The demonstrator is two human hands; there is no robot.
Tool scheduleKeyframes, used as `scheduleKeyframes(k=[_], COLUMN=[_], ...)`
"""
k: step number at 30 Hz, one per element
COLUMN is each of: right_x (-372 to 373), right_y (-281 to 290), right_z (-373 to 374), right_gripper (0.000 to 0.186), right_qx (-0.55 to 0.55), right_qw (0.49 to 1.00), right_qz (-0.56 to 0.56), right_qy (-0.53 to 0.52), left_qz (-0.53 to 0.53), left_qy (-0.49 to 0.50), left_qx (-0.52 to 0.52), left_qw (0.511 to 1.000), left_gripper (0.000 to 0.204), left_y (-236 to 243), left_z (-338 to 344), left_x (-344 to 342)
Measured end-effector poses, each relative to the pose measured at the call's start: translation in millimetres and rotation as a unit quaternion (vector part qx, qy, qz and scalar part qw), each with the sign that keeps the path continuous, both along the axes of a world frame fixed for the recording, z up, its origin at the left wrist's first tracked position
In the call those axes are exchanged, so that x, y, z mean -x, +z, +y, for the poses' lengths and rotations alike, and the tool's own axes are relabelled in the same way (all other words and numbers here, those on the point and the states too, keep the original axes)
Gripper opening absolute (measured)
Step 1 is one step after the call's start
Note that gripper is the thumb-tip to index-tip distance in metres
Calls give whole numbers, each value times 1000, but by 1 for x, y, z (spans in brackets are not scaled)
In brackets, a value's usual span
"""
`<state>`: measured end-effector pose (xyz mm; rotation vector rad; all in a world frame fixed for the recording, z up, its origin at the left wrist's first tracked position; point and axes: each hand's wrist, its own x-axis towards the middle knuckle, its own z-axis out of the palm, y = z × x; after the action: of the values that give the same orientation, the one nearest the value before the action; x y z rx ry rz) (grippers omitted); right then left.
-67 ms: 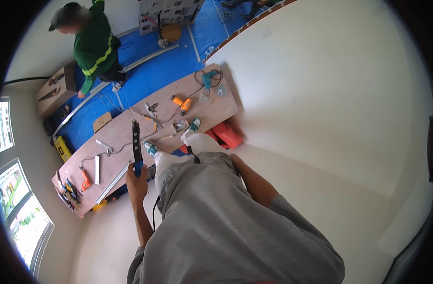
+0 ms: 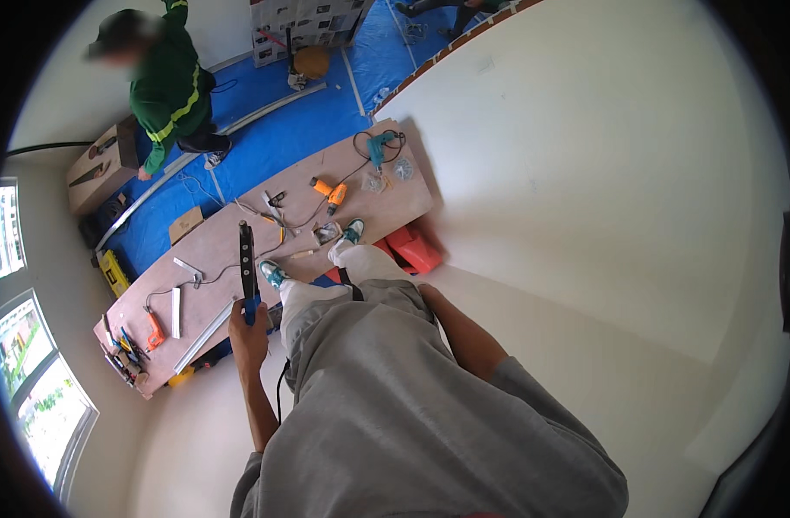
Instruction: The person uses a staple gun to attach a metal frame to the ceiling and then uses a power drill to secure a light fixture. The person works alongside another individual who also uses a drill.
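Raised in front of me, my left hand is closed round the blue grip of a long black hand tool. A row of small round spots runs along the tool's dark upper part, which points away from me; its exact kind is unclear. My right arm hangs bent at my side, and its hand is hidden behind my grey shirt near the hip. Beyond the tool lies a long pinkish board, with my green and white shoes showing against its near side.
On the board lie an orange drill, a teal power tool, an orange-red corded tool, metal strips and several hand tools. A person in green stands on blue sheeting. A white wall rises at right.
The person in green has shifted slightly left, the head turning a little. My left hand still grips the black tool, almost unmoved.
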<state>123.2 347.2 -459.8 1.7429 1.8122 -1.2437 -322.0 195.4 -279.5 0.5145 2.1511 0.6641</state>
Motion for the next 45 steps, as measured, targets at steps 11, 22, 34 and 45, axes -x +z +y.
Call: scheduleKeyframes(k=[11, 22, 34, 45], right_x=[-96, -72, -20, 75], right_y=[18, 101, 99, 122], right_z=[85, 96, 138, 152], right_gripper=[33, 34, 34, 22], right_qx=[41, 86, -13, -114], right_qw=[998, 974, 963, 904], right_qz=[47, 192, 187, 57], right_qy=[10, -87, -193, -408], left_qz=[-94, -59, -16, 4], left_qy=[84, -44, -263, -445], left_qx=[-26, -65, -37, -82], left_qw=[992, 995, 964, 892], left_gripper=[33, 32, 41, 51], left_y=[0, 20, 17, -26], left_z=[107, 183, 338, 447], left_x=[-94, -111, -34, 30])
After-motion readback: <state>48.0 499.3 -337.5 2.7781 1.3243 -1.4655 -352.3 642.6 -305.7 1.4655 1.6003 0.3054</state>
